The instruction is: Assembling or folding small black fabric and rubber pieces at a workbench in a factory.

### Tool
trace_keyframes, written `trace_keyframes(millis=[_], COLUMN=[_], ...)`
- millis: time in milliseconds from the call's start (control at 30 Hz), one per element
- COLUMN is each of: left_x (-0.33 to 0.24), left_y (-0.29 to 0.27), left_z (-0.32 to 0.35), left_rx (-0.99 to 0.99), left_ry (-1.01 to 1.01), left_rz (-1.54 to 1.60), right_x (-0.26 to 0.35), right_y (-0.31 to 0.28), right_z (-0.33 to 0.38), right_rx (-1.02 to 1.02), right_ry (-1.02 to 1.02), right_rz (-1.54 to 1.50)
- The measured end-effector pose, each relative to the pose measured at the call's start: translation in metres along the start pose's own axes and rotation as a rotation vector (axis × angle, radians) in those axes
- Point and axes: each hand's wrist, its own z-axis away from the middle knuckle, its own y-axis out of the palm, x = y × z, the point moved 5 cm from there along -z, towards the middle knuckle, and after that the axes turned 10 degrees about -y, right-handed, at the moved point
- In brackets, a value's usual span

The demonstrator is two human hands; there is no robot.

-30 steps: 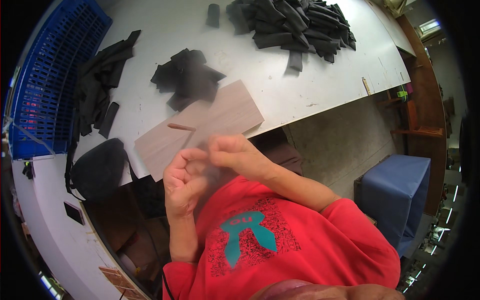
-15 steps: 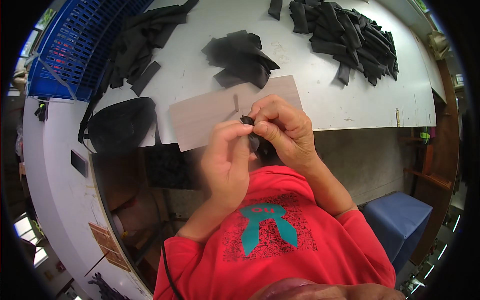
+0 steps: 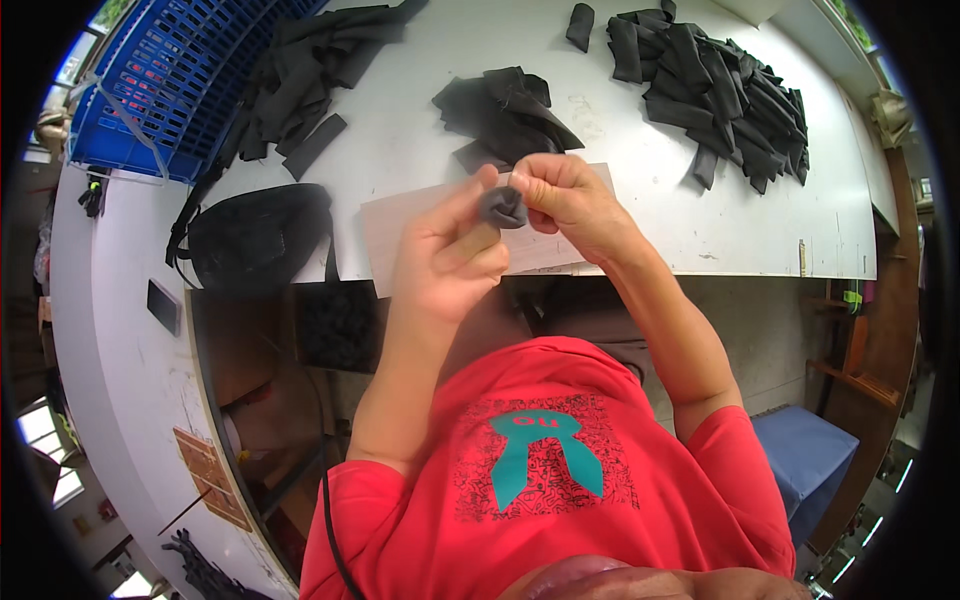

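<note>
A small dark grey fabric piece [image 3: 503,209], bunched into a rolled, tube-like shape, is held up between my hands over the near edge of the table. My left hand [image 3: 452,250] has its fingers around the piece's left side, the index finger pointing up. At its upper right edge my right hand [image 3: 575,208] pinches the cloth between thumb and fingers. Just beyond my hands lies a small heap of dark fabric strips [image 3: 505,108], its near end at the pale wooden board [image 3: 395,235] beneath my hands.
More dark strips form a pile [image 3: 715,95] at the far right and another pile [image 3: 300,85] at the left. A blue plastic basket [image 3: 165,85] stands far left. Nearer are a black bag [image 3: 260,237] and a phone [image 3: 163,307]. A blue covered stool [image 3: 805,455] stands at right.
Both hands have moved away from my body and up over the board with the fabric piece. The piece now shows a rounder, open-looking end.
</note>
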Motion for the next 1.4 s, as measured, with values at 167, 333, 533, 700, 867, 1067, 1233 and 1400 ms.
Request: trace_keyframes(millis=[167,333,533,700,867,1067,1233,1400], left_x=[0.004,-0.019,-0.004,-0.012,-0.007,0.0,-0.002,0.0], left_y=[-0.03,0.012,0.041,0.017,0.0,0.056,0.037,0.038], left_z=[-0.005,0.015,0.018,0.032,0.01,-0.01,-0.013,0.01], left_rx=[0.024,-0.427,-0.183,-0.068,-0.162,-0.333,-0.454,-0.259], left_ry=[0.015,0.68,0.804,0.854,0.717,0.472,0.357,0.754], left_rz=[-0.192,-1.422,-1.073,-0.698,-1.005,-1.619,-1.842,-1.388], right_x=[-0.053,-0.033,0.031,0.04,-0.006,-0.006,-0.041,-0.012], right_y=[-0.011,-0.012,0.01,0.028,0.011,0.004,-0.003,0.007], right_z=[0.004,0.005,0.029,0.023,0.017,0.023,0.018,0.019], right_rx=[-0.09,-0.061,-0.155,-0.06,-0.041,-0.095,-0.059,-0.015], right_ry=[-0.035,-0.085,-0.736,-0.745,-0.63,-0.688,-0.539,-0.496], right_rz=[-0.099,0.318,0.824,1.446,1.297,0.95,0.933,0.996])
